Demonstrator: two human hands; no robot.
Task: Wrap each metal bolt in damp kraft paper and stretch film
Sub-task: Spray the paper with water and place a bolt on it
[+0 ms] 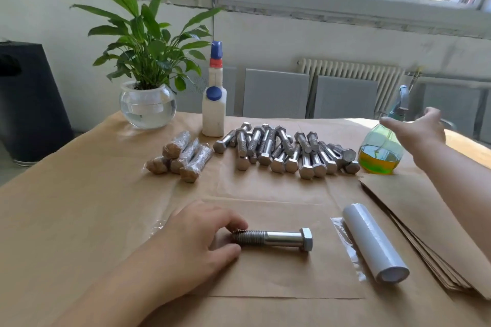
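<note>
Near edge of the table [79,220]: the left hand [196,236] rests on a sheet of kraft paper [287,273], thumb and fingertips curled onto the threaded end of a single bolt [273,239], which lies flat, hex head pointing right. Just right of it a roll of stretch film [374,241] lies on its side with a loose tail of film showing, and toward the right edge sits a stack of paper sheets [414,212].

Further back, mid-table, a heap of bare bolts [287,151] waits, with a small cluster of wrapped bolts [180,156] to its left. Out by the right edge the right hand [419,130] stretches toward a spray bottle [380,151] holding yellow-green liquid, fingers straight and holding nothing, apparently not yet around it.

At the far edge stand a white bottle [214,109] and a potted plant [147,103] in a glass bowl.

The risk, I'd say: a blind reach could knock that round bottle over, soaking the paper stack. And the bolt, pinned only at its threads, could roll once the hand lifts off.
</note>
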